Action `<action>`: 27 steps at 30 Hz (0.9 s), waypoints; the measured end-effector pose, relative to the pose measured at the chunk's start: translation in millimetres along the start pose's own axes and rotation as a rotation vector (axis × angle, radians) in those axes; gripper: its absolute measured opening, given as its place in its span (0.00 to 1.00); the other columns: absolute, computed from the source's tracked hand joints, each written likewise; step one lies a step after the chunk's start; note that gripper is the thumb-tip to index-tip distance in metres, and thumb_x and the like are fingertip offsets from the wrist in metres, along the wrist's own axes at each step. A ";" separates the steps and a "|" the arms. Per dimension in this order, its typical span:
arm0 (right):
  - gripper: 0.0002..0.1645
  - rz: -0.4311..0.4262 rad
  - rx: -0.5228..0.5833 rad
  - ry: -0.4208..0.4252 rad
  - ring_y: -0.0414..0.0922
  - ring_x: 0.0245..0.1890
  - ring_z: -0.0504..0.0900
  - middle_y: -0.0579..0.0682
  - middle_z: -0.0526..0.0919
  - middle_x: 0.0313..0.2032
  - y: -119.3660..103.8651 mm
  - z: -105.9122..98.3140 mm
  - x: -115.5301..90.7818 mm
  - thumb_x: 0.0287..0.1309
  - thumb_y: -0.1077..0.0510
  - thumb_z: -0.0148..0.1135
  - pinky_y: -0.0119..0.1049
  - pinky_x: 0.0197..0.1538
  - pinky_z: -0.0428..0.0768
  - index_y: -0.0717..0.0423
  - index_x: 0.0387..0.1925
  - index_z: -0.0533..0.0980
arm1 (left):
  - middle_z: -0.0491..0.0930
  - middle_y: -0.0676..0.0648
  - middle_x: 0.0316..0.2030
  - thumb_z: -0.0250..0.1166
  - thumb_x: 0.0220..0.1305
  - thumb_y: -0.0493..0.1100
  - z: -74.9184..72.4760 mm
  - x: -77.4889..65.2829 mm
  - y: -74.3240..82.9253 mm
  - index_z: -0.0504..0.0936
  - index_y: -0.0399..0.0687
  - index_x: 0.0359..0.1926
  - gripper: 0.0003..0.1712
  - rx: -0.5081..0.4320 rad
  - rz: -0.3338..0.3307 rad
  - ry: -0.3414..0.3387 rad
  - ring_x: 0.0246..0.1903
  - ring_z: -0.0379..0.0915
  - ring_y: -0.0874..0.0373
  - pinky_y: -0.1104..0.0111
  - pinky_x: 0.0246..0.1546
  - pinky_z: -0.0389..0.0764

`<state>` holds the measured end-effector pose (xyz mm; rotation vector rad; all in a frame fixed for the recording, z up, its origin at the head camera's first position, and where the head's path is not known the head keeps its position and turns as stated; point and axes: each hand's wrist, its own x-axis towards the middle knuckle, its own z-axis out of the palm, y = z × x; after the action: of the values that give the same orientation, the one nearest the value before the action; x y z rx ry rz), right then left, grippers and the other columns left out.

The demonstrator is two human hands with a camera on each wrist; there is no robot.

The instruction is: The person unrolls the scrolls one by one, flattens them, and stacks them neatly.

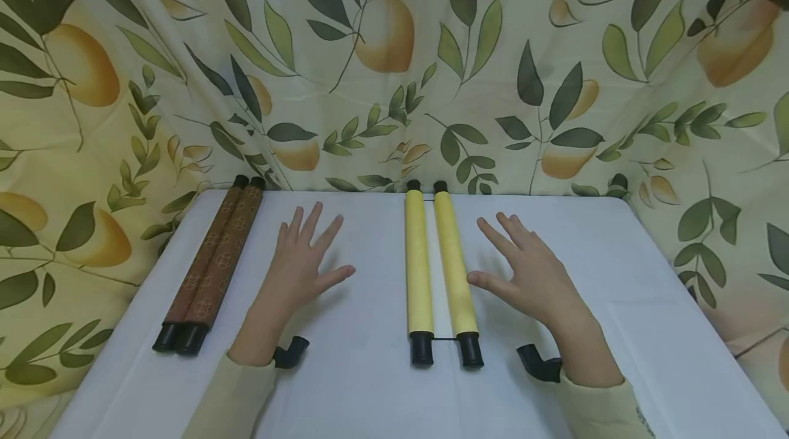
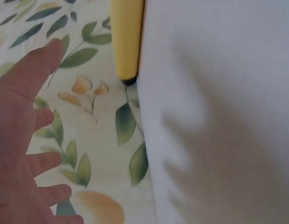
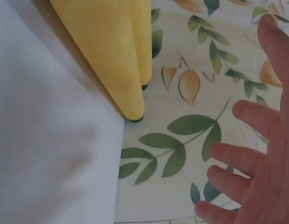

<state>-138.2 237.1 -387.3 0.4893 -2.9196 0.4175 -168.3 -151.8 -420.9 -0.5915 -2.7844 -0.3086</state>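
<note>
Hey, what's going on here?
A person holds both hands, left and right, with fingers spread over a white table, gripping nothing. Between the hands lie two yellow rolls with black ends, side by side with a narrow gap. Two brown patterned rolls, also black-ended, lie together beyond the left hand, toward the table's left edge.

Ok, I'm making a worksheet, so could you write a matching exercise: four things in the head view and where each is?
1. brown rolls
2. right hand
3. yellow rolls
4. left hand

A. between the two hands
B. farthest left of the four
C. between the brown and yellow rolls
D. farthest right of the four

Pairs: 1-B, 2-D, 3-A, 4-C
</note>
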 end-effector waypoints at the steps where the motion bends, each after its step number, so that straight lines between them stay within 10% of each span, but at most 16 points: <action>1: 0.56 -0.004 0.013 -0.016 0.62 0.76 0.52 0.60 0.56 0.76 -1.3 2.3 -0.2 0.54 0.25 0.62 0.65 0.71 0.55 0.40 0.77 0.56 | 0.48 0.37 0.77 0.64 0.58 0.72 3.0 -1.1 2.6 0.61 0.57 0.76 0.51 -0.004 0.013 -0.016 0.75 0.40 0.30 0.31 0.67 0.51; 13: 0.52 -0.148 0.034 -0.254 0.62 0.73 0.59 0.55 0.55 0.77 -6.6 30.1 -9.0 0.55 0.26 0.61 0.63 0.65 0.67 0.41 0.76 0.61 | 0.48 0.43 0.78 0.58 0.61 0.75 30.7 6.8 72.4 0.63 0.61 0.75 0.47 -0.075 0.288 -0.265 0.76 0.42 0.34 0.36 0.68 0.54; 27: 0.46 -0.153 0.022 -0.286 0.61 0.70 0.65 0.54 0.58 0.76 5.0 44.2 -15.8 0.62 0.29 0.56 0.60 0.65 0.69 0.42 0.75 0.61 | 0.45 0.44 0.79 0.46 0.69 0.73 45.6 20.9 97.4 0.60 0.72 0.75 0.38 -0.073 0.345 -0.404 0.76 0.41 0.35 0.40 0.70 0.55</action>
<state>-129.7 233.2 -433.5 0.8333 -3.1190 0.3878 -155.6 -45.2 -442.7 -1.2560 -2.9733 -0.2370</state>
